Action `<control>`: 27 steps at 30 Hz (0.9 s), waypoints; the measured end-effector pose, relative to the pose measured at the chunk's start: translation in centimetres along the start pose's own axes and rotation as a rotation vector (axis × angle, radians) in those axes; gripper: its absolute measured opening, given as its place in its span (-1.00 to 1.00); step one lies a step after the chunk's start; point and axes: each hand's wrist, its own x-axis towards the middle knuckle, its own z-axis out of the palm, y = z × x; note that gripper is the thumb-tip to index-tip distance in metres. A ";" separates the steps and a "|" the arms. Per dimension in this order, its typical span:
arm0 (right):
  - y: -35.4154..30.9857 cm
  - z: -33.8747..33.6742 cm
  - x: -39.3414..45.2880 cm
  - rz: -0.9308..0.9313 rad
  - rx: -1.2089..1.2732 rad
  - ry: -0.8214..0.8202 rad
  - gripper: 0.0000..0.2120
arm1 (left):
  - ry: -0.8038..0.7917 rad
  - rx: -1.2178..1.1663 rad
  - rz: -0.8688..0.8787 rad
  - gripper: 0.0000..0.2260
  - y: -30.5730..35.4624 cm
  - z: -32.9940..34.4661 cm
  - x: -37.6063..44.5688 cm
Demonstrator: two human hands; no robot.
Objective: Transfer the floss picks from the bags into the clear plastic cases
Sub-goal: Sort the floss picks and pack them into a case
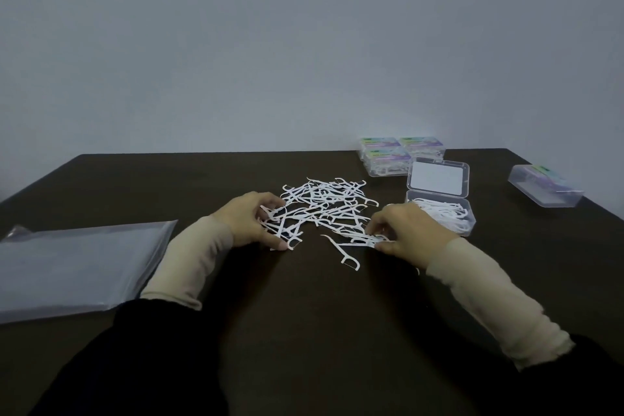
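A loose heap of white floss picks lies in the middle of the dark table. My left hand sits at the heap's left edge, fingers curled round a few picks. My right hand is at the heap's right edge and pinches several picks against the table. One single floss pick lies apart, nearer to me. Just right of my right hand stands an open clear plastic case partly filled with picks, its lid tipped back.
Three closed, filled cases with coloured labels stand at the back. Another closed case sits at the far right. A flat grey plastic bag lies at the left, near the table's front edge.
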 end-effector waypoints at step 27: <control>-1.5 -0.4 3.2 -0.082 -0.187 -0.025 -0.65 | 0.066 0.067 0.189 -0.71 2.0 1.7 0.1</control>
